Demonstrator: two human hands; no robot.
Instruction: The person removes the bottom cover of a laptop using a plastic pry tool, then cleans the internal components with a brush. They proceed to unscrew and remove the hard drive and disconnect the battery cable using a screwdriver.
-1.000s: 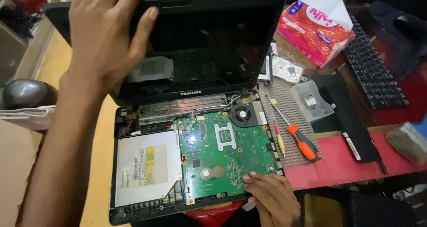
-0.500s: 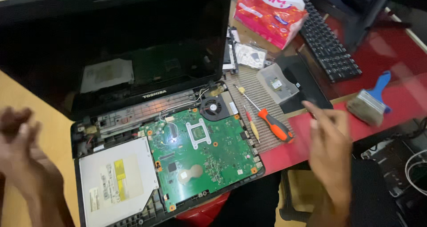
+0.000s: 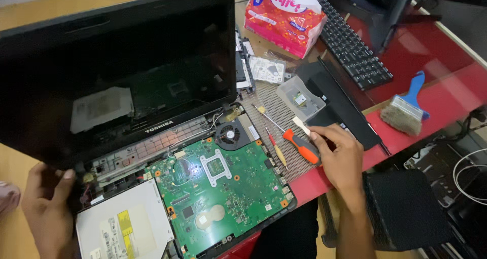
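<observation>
An opened laptop lies in front of me with its green motherboard (image 3: 225,188) bare, a round black fan (image 3: 231,133) above it and a white optical drive (image 3: 124,223) at the left. The black screen lid (image 3: 116,71) stands up behind. My left hand (image 3: 48,203) grips the laptop's left edge near the hinge. My right hand (image 3: 340,155) rests on the mesh mat (image 3: 284,117), fingertips on the orange-handled screwdriver (image 3: 299,145). A smaller yellow-handled tool (image 3: 276,150) lies beside it.
A pink tissue pack (image 3: 286,18) and a black keyboard (image 3: 352,41) sit at the back. A clear plastic box (image 3: 300,97), a black laptop part (image 3: 340,104) and a blue-handled brush (image 3: 406,109) lie to the right on the red table top (image 3: 436,56).
My left hand left the top of the lid and now grips the laptop's left edge. My right hand moved from the laptop's front corner to the orange screwdriver.
</observation>
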